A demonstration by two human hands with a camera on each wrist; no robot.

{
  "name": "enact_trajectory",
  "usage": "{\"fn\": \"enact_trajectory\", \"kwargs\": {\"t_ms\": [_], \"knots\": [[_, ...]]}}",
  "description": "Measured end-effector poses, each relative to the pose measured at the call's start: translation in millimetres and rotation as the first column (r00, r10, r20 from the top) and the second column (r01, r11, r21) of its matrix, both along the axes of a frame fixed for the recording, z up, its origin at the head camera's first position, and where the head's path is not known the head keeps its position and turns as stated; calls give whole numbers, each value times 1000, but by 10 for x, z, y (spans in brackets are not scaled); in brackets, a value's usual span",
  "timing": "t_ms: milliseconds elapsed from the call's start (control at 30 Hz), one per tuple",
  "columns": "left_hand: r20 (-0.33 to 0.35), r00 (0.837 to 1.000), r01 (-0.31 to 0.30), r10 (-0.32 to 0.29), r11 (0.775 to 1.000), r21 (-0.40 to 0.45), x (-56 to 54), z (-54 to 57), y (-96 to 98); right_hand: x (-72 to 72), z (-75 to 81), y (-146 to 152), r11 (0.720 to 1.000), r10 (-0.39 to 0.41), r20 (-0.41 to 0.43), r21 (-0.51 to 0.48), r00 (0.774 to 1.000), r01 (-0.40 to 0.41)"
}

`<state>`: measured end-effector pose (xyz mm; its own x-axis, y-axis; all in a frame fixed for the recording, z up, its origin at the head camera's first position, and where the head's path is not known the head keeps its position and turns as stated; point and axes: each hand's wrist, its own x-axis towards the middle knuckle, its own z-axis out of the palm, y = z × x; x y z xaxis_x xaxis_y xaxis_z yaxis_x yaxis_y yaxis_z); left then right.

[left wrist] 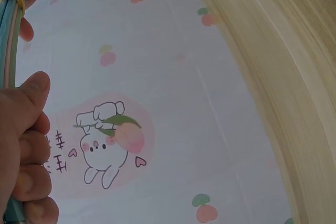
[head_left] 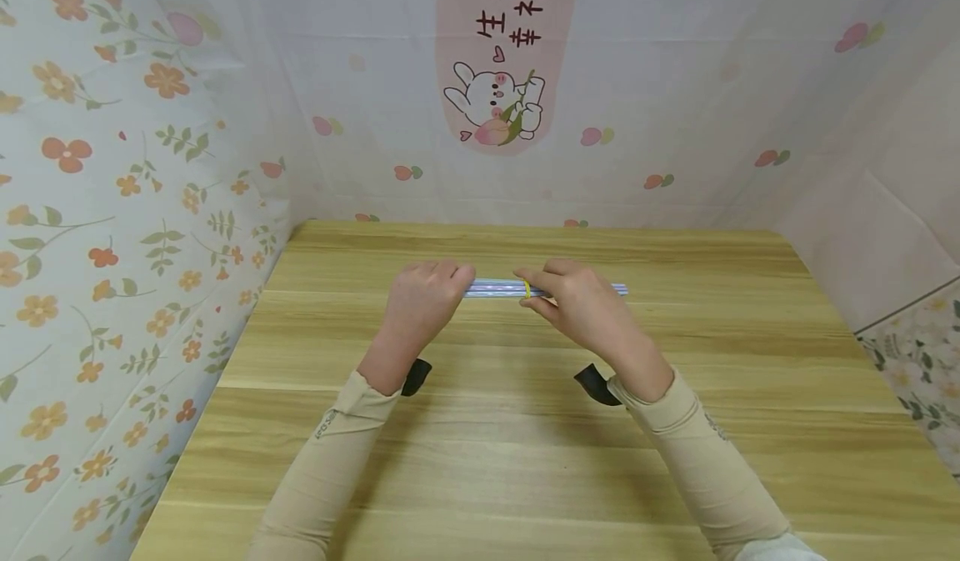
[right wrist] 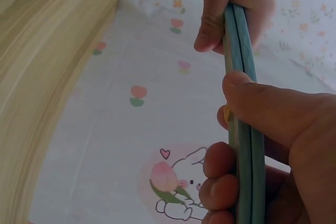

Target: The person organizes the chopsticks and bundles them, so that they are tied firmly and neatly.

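A bundle of long, slim chopsticks (head_left: 495,288), pale blue and lilac in the head view, lies crosswise between the two hands. A yellow rubber band (head_left: 527,288) goes round it near the right fingertips. My left hand (head_left: 427,298) grips the left end in a fist, hiding that end. My right hand (head_left: 581,303) holds the bundle at the band with thumb and fingers, and the right end sticks out past it. Seen from the right wrist, the chopsticks (right wrist: 244,145) are teal and square-sided, with the right thumb laid over them.
A wood-grain table (head_left: 495,461) lies below the hands. Behind it hangs a white cloth (head_left: 660,69) with a rabbit print, and a flowered cloth (head_left: 112,236) hangs at the left. Black pieces (head_left: 597,384) stick out by both wrists.
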<state>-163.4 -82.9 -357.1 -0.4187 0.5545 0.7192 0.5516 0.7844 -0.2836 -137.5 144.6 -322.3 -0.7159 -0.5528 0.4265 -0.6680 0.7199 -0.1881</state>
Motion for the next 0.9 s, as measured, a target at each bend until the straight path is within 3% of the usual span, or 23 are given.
{"fn": "enact_trajectory", "kwargs": {"t_ms": [267, 533, 700, 900], "knots": [[-10, 1000, 5, -5, 1000, 2, -24, 11, 12, -17, -45, -40, 998, -56, -77, -28, 995, 54], [7, 1000, 1, -1, 1000, -1, -25, 12, 29, -57, -110, -71, 994, -106, -207, -25, 973, 104], [12, 1000, 6, -6, 1000, 2, -28, 14, 26, -61, -108, -63, 996, -88, -192, -22, 978, 85], [3, 1000, 14, -14, 1000, 14, -41, -2, 19, -42, -53, -21, 998, -60, -103, -27, 993, 57]]}}
